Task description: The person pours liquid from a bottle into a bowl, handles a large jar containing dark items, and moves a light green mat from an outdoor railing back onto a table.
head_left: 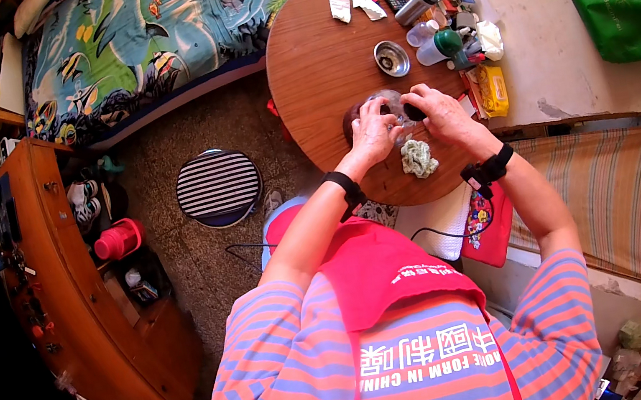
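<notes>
Clear container (388, 95) is showing between the hands over the round brown table (314, 57), likely light, stiff and slippery, best held by its sides, while the left hand (371, 134) is curling beside it, grip too hidden to tell, and the right hand (443, 113) is pinching a dark round piece (413, 111).

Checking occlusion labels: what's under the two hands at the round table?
Between the left hand and right hand, part of a clear, shiny item shows, with a dark piece against the right one. Whatever the hands cover can't be seen.
</notes>
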`<state>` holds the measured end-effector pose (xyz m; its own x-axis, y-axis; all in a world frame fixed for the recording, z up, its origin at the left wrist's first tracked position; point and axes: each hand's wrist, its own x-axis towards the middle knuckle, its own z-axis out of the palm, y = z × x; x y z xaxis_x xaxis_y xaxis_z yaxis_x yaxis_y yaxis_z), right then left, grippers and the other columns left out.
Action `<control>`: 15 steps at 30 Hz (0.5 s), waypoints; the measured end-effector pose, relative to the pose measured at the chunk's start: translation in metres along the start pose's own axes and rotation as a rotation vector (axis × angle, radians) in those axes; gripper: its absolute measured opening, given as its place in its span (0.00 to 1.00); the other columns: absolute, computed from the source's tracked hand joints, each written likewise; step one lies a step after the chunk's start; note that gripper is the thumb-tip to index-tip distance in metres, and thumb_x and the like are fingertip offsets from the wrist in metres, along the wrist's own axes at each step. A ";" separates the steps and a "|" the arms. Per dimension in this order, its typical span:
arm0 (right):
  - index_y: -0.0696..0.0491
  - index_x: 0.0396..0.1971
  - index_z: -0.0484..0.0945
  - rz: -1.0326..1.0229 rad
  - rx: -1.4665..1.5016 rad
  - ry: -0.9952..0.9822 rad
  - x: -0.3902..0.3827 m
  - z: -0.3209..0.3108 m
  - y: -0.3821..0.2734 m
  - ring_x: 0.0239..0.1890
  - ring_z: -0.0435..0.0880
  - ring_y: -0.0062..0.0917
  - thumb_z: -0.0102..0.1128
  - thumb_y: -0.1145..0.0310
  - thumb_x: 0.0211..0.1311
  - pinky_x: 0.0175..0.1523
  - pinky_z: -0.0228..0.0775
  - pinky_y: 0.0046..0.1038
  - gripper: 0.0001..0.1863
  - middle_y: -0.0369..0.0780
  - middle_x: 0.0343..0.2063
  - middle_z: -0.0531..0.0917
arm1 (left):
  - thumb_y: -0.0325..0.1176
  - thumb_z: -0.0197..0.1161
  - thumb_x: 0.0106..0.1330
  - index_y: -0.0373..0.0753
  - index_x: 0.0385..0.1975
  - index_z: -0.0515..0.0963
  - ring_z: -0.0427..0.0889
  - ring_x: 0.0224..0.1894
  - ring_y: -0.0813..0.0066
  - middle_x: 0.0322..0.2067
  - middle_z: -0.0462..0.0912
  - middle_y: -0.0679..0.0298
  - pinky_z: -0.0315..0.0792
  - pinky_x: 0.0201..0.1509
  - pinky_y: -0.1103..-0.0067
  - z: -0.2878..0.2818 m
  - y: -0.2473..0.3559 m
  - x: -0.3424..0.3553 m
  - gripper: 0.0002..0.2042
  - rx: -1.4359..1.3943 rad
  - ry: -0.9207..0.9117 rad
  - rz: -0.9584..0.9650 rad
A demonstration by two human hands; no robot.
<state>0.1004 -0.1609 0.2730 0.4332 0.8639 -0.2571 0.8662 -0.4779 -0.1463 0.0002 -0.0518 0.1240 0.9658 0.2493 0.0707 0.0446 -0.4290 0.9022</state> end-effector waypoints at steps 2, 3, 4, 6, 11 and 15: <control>0.49 0.52 0.71 -0.006 -0.019 -0.009 -0.001 0.002 -0.002 0.52 0.75 0.43 0.60 0.85 0.41 0.53 0.72 0.39 0.33 0.43 0.49 0.73 | 0.39 0.69 0.55 0.45 0.32 0.84 0.57 0.67 0.55 0.61 0.65 0.62 0.61 0.63 0.55 0.001 0.000 -0.002 0.08 0.002 0.003 -0.001; 0.49 0.52 0.71 0.001 -0.023 -0.002 -0.001 0.003 -0.003 0.51 0.76 0.44 0.60 0.85 0.41 0.53 0.72 0.39 0.32 0.43 0.49 0.73 | 0.39 0.69 0.55 0.45 0.32 0.84 0.57 0.67 0.55 0.61 0.65 0.62 0.61 0.63 0.55 0.001 0.000 -0.003 0.08 0.003 0.005 -0.006; 0.49 0.52 0.71 0.011 -0.026 0.006 -0.001 0.003 -0.004 0.51 0.76 0.44 0.60 0.85 0.41 0.52 0.72 0.39 0.32 0.44 0.48 0.73 | 0.39 0.69 0.55 0.45 0.32 0.84 0.57 0.67 0.55 0.61 0.66 0.62 0.61 0.63 0.55 0.001 0.001 -0.003 0.08 0.004 0.005 -0.010; 0.50 0.51 0.71 0.012 -0.017 -0.002 -0.002 0.003 -0.002 0.50 0.76 0.44 0.61 0.83 0.42 0.51 0.72 0.39 0.30 0.44 0.48 0.74 | 0.39 0.69 0.55 0.45 0.32 0.84 0.57 0.67 0.55 0.61 0.66 0.62 0.61 0.63 0.55 0.001 0.002 -0.004 0.08 -0.001 0.006 -0.010; 0.54 0.47 0.71 0.058 -0.034 0.008 0.002 0.006 -0.001 0.45 0.78 0.46 0.65 0.75 0.46 0.48 0.73 0.40 0.24 0.48 0.43 0.77 | 0.39 0.68 0.55 0.45 0.32 0.84 0.57 0.67 0.55 0.61 0.66 0.62 0.60 0.63 0.56 0.001 0.002 -0.003 0.08 0.001 0.004 -0.005; 0.58 0.44 0.71 0.217 -0.124 -0.074 0.011 0.008 -0.003 0.42 0.80 0.45 0.67 0.61 0.50 0.46 0.74 0.40 0.24 0.51 0.36 0.80 | 0.39 0.68 0.55 0.46 0.32 0.84 0.58 0.66 0.55 0.61 0.66 0.61 0.61 0.63 0.56 0.001 0.001 -0.003 0.08 0.000 0.008 -0.003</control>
<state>0.1002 -0.1514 0.2632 0.5971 0.7268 -0.3395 0.7805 -0.6240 0.0368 -0.0023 -0.0540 0.1247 0.9637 0.2572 0.0714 0.0474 -0.4281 0.9025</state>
